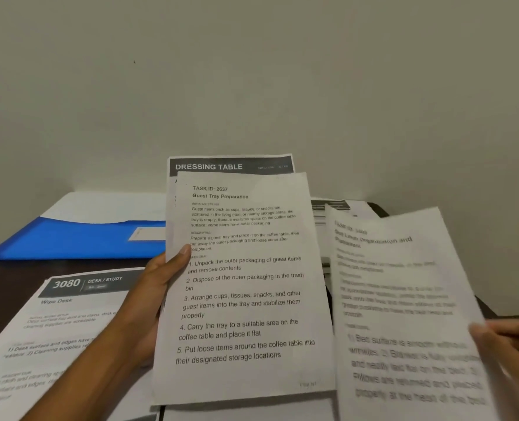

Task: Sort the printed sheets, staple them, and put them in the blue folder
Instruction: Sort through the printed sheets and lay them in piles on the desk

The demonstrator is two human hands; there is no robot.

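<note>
Sheets: two upright in left hand (158, 287), thumb pinching them; one blurred sheet (404, 299) gripped by right hand (507, 338). One blue folder (79, 238) lies at counter's (15, 271) far-left edge.

The sheet headed DRESSING TABLE (231, 166) shows only its banner; the Guest Tray Preparation sheet (246, 287) covers the rest. The right sheet (404, 299) is smeared with motion, its text mostly unreadable, and the bottom edge cuts it off. The right hand (510, 341) is blurred, so its grip cannot be judged. The blue folder (79, 238) runs behind the held sheets. The DESK / STUDY sheet (54, 323) is cropped at left.
</note>
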